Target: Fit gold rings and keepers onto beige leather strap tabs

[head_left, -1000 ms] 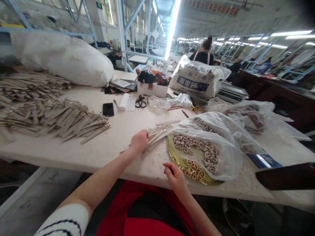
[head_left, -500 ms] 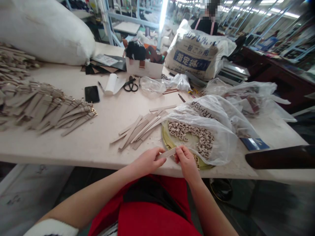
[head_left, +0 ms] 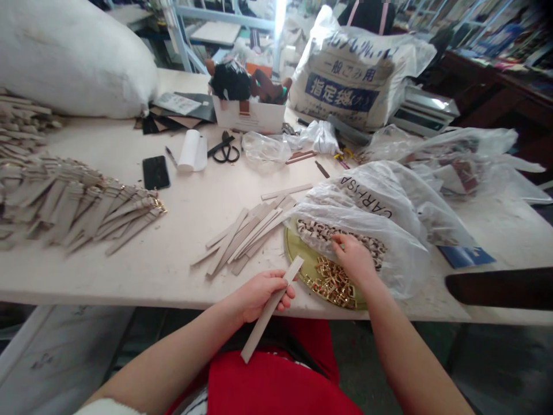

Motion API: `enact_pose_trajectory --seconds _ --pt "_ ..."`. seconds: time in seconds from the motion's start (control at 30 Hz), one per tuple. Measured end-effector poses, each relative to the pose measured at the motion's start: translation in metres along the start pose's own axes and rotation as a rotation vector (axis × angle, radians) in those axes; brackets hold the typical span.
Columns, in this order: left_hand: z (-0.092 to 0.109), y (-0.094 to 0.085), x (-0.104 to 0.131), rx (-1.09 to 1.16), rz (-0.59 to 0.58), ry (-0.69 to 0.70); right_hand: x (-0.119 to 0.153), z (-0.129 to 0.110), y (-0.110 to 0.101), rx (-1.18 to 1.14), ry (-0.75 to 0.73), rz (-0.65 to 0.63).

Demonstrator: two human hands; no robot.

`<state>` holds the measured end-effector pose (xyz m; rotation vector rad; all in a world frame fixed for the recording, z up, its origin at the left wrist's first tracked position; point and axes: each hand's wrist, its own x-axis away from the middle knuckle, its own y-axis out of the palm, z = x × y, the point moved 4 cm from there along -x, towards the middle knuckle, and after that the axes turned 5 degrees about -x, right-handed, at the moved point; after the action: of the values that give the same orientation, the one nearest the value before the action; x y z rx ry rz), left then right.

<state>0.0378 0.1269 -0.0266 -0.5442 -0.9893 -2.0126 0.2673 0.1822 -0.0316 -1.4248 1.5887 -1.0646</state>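
Note:
My left hand [head_left: 265, 294] is closed on a beige strip [head_left: 262, 324], which slants down over the red apron. My right hand [head_left: 355, 259] reaches over the green round tray [head_left: 307, 253], its fingertips at a heap of small beige loops [head_left: 317, 230]; whether they pinch a loop is too small to tell. Gold metal buckles [head_left: 336, 282] lie on the tray's near side. A clear plastic bag [head_left: 389, 207] covers part of the loops. Left of the tray lies a loose pile of beige strips [head_left: 248, 233].
Bundled strips with gold ends [head_left: 73, 202] cover the table's left. Farther back are a phone [head_left: 156, 172], a paper roll [head_left: 189, 151], black scissors [head_left: 225, 151], a white box [head_left: 250, 117] and a large printed sack [head_left: 341, 86]. A dark bar [head_left: 501, 294] juts in at right.
My right hand has left the strip and moved right and up to the loops. My left hand has moved slightly down-left, and the strip now points down toward the apron. The gold buckles are more exposed.

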Motion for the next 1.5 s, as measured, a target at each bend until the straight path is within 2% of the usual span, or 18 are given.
enact_pose_trajectory --seconds 0.1,0.23,0.3,0.4,0.5,0.57,0.73,0.87,1.0,1.1,1.2,1.33,1.4,1.5 --pt "0.001 -0.004 0.000 0.028 0.021 -0.001 -0.014 0.004 0.001 0.075 0.015 -0.021" --pt "0.004 -0.005 0.003 0.049 0.038 0.015 -0.021 0.017 -0.004 0.016 0.034 -0.002" --pt "0.006 -0.004 0.005 0.058 0.036 0.018 -0.018 0.019 0.000 -0.006 0.039 -0.082" --pt "0.007 -0.003 0.007 0.069 0.020 0.013 -0.009 0.007 0.011 0.018 -0.038 -0.196" --pt "0.007 -0.003 0.008 0.074 -0.004 0.019 -0.001 -0.010 0.018 0.082 -0.126 -0.171" --pt "0.006 -0.003 0.010 0.073 -0.013 0.028 0.001 -0.013 0.019 0.078 -0.133 -0.157" --pt "0.004 -0.003 0.014 0.063 -0.004 0.037 -0.002 0.000 0.018 0.028 -0.053 -0.197" --pt "0.003 -0.001 0.016 0.065 -0.028 0.049 0.000 0.004 0.018 0.084 -0.075 -0.229" --pt "0.001 -0.001 0.018 0.079 -0.051 0.060 0.007 0.003 0.012 0.072 -0.104 -0.132" --pt "0.000 -0.002 0.019 0.075 -0.036 0.080 0.013 0.000 0.001 -0.072 -0.080 0.016" --pt "0.002 -0.004 0.017 0.000 -0.001 0.138 0.022 -0.007 -0.006 -0.446 0.043 0.092" --pt "0.010 -0.003 0.013 -0.205 0.040 0.240 0.039 -0.026 -0.003 -1.000 0.271 0.083" --pt "0.012 -0.001 0.013 -0.293 0.073 0.256 0.048 -0.042 0.000 -1.123 0.287 0.048" --pt "0.011 0.003 0.013 -0.353 0.115 0.250 0.061 -0.062 0.007 -1.185 0.275 -0.028"
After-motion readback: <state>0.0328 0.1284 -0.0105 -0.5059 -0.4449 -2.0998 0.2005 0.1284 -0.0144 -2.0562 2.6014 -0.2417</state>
